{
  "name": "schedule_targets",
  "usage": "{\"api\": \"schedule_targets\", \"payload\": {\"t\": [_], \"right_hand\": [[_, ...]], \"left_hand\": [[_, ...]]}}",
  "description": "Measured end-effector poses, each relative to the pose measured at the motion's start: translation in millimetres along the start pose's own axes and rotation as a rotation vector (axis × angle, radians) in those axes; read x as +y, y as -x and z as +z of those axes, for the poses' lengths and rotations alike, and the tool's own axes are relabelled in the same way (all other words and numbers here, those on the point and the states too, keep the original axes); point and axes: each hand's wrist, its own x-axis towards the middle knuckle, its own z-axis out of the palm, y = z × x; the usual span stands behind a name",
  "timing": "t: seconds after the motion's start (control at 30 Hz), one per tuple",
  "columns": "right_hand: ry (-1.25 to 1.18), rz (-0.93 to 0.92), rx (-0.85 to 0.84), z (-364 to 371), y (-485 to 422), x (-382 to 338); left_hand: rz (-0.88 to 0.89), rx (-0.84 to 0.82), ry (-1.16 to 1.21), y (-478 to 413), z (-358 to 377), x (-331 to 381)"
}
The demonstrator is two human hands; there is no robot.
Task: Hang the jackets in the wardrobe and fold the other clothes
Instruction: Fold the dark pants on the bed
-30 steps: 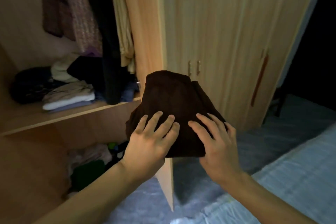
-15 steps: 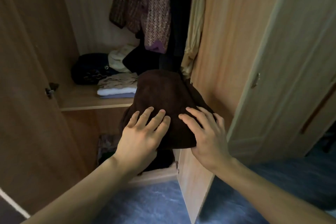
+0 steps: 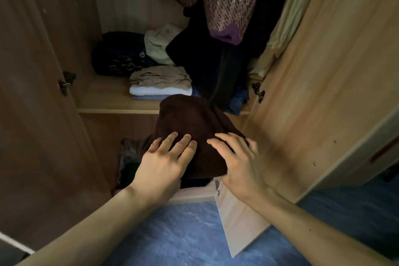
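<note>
A folded dark brown garment (image 3: 190,123) is held out in front of the open wardrobe, its far edge level with the shelf (image 3: 103,101). My left hand (image 3: 166,157) grips its near left edge with fingers spread on top. My right hand (image 3: 239,160) grips the near right edge the same way. On the shelf sits a stack of folded clothes (image 3: 160,83), beige on white on pale blue. Jackets hang above, among them a purple knitted one (image 3: 226,2).
Wardrobe doors stand open at the left (image 3: 32,93) and right (image 3: 313,93). A dark bag (image 3: 118,54) and a cream bundle (image 3: 159,43) lie at the shelf's back. More clothes (image 3: 129,160) fill the lower compartment. Blue floor (image 3: 183,233) lies below.
I have turned and stepped closer to the open wardrobe. Both hands have carried the brown garment up to the shelf's front edge.
</note>
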Motion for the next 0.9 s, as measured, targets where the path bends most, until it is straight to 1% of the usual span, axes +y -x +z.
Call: {"api": "schedule_targets", "payload": {"t": [0.13,0.27,0.4,0.53,0.67,0.9], "right_hand": [[-0.037,0.005,-0.013,38.3,-25.1,12.7],[-0.108,-0.006,-0.057,89.0,-46.9,33.5],[-0.175,-0.011,-0.119,144.3,-69.9,50.0],[-0.193,-0.032,-0.198,193.9,-83.2,56.2],[-0.212,-0.057,-0.231,274.1,-89.2,58.6],[-0.181,-0.105,-0.167,480.6,-89.4,63.8]], "left_hand": [[-0.016,0.004,-0.037,-18.7,24.3,-23.2],[-0.041,-0.052,-0.060,-39.8,57.1,-45.5],[-0.104,-0.133,-0.046,-59.3,94.6,-73.9],[-0.116,-0.077,0.004,-60.4,136.2,-96.4],[-0.132,-0.043,0.006,-52.4,209.6,-130.4],[-0.133,-0.025,-0.133,-29.6,397.1,-212.8]]}}
